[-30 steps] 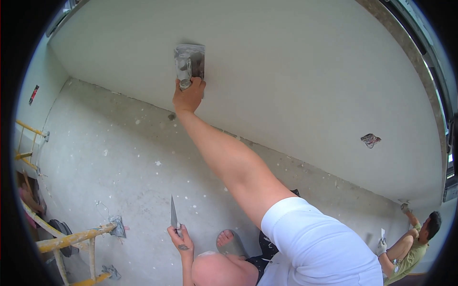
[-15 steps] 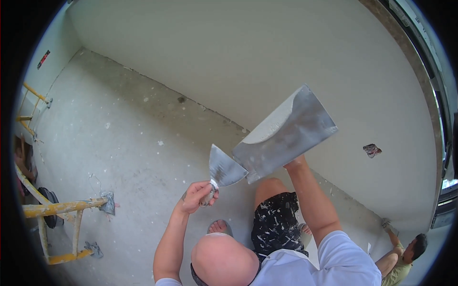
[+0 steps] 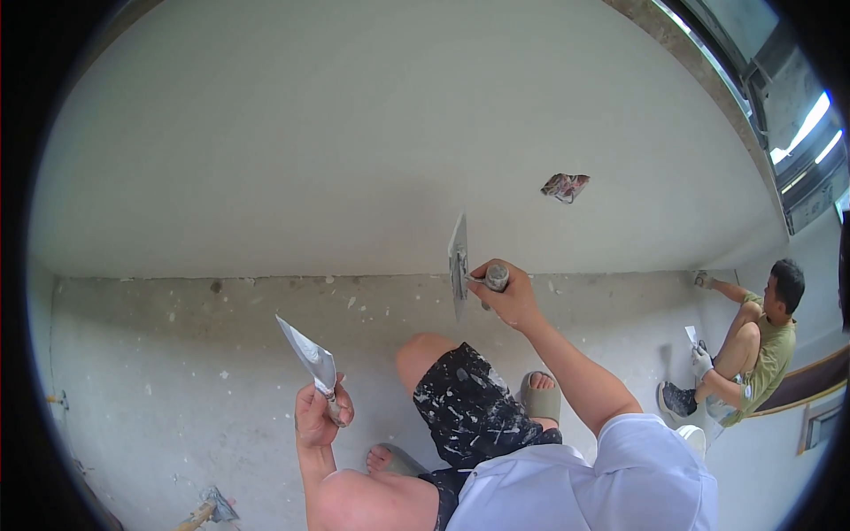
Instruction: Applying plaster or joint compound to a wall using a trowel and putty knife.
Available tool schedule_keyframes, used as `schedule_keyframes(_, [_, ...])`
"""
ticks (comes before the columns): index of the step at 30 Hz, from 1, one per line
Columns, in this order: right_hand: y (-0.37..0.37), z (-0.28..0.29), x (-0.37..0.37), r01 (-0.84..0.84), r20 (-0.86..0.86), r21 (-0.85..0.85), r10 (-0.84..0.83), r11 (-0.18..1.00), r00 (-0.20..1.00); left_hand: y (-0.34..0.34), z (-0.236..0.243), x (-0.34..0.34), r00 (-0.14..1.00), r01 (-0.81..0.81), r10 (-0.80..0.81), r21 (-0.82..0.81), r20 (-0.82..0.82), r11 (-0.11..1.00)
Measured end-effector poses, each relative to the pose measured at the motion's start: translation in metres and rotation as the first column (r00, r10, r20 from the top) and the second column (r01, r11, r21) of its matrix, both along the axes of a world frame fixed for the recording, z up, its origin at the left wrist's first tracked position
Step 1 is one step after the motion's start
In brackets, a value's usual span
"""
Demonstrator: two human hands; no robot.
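Observation:
My left hand (image 3: pixel 322 416) is closed round the handle of a putty knife (image 3: pixel 310 356). Its wide metal blade tilts up and to the left, with some pale filler on it. Further right, my right hand (image 3: pixel 508 296) grips the rounded, stained handle of a plastering trowel (image 3: pixel 459 264). The trowel's plate shows nearly edge-on, upright, in front of the foot of the pale wall (image 3: pixel 292 142). Whether the plate touches the wall I cannot tell. The two tools are apart from each other.
A co-worker (image 3: pixel 766 354) squats at the right by the wall's end, a small scraper (image 3: pixel 692 334) at one gloved hand. A wall recess (image 3: pixel 565 187) holds wires. A window frame (image 3: pixel 761 97) stands upper right. A scaffold foot (image 3: pixel 217 504) rests on the speckled floor (image 3: pixel 204 389).
The view has swung right, toward the wall. The trowel has turned from face-up to edge-on and parted from the putty knife. Both hands keep their tools.

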State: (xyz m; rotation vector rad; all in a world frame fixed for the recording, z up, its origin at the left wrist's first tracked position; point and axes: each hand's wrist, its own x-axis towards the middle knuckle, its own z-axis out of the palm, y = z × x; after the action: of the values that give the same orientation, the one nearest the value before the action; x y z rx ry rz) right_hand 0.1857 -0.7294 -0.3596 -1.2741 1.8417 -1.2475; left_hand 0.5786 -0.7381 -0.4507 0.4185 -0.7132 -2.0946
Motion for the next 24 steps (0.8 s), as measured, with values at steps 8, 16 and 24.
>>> schedule_keyframes(8, [0.004, -0.016, -0.071, 0.090, -0.628, -0.277, -0.251, 0.957, 0.736, 0.007, -0.011, -0.015, 0.999, 0.014, -0.016, 0.053, 0.030, 0.999])
schedule_keyframes(16, [0.023, 0.062, -0.111, -0.045, -0.933, -0.175, -0.151, 0.983, 0.328, 0.007, -0.018, -0.021, 0.996, 0.041, -0.046, 0.068, 0.081, 0.997])
schedule_keyframes(24, [0.003, 0.067, -0.117, -0.118, -0.943, -0.242, -0.205, 0.963, 0.262, 0.010, -0.022, -0.026, 0.993, 0.041, -0.047, 0.054, 0.111, 0.998])
